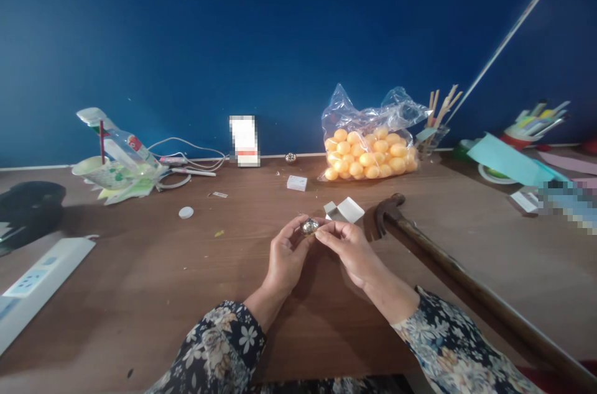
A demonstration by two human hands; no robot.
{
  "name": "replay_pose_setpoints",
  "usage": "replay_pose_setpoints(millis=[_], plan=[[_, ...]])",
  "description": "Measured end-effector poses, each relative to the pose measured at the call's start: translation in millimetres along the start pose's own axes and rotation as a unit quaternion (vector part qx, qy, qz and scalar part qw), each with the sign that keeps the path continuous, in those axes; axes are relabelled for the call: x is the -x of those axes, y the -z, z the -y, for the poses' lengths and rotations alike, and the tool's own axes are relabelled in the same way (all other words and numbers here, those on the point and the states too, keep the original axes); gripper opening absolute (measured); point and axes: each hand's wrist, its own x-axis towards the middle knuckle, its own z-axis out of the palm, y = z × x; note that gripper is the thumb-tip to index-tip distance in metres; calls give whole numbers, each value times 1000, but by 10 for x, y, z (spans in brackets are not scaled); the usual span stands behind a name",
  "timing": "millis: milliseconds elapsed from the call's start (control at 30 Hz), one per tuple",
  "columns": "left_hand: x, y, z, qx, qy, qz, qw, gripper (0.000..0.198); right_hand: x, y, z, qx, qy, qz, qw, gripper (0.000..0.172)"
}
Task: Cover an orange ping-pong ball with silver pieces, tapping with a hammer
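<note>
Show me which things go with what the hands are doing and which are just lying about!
In the job:
- shiny metal piece, held in the left hand and right hand
- maybe the similar-looking shiny thing at the back

Probably just lying about:
- hammer
- clear bag of yellow balls
- power strip
- white disc

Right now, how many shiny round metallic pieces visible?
2: one shiny piece held by the left hand and right hand, a second shiny piece near the wall. More could be hidden.
</note>
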Motion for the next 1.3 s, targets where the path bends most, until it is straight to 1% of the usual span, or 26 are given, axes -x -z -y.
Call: replay_pose_setpoints(millis=[233, 400, 567, 667, 800, 1033, 1133, 1300], plan=[[-4, 6, 6, -15, -6, 3, 1000, 39, -1, -10, 0, 5, 6, -14, 1000, 28], [-12, 4, 18, -27, -8, -13, 1000, 38, 1, -17, -9, 8, 7, -32, 999, 30], [-8, -3, 21, -27, -1, -18, 999, 39, -7, -18, -22, 11, 12, -31, 999, 32], [0, -12, 15, -24, 0, -13, 1000, 39, -9, -27, -20, 13, 11, -39, 999, 35], [-1, -12, 7, -13, -2, -4, 1000, 39, -20, -41, -24, -18, 13, -57, 998, 40], [-23, 51, 34, 9, 28, 12, 1000, 49, -57, -21, -87, -70, -2, -38, 997, 32], [-29, 72, 56, -2, 28, 20, 999, 49, -52, -20, -86, -63, -1, -39, 997, 32], [-17, 62, 55, -3, 29, 18, 999, 50, -25, -29, -66, -28, 2, -48, 998, 35]])
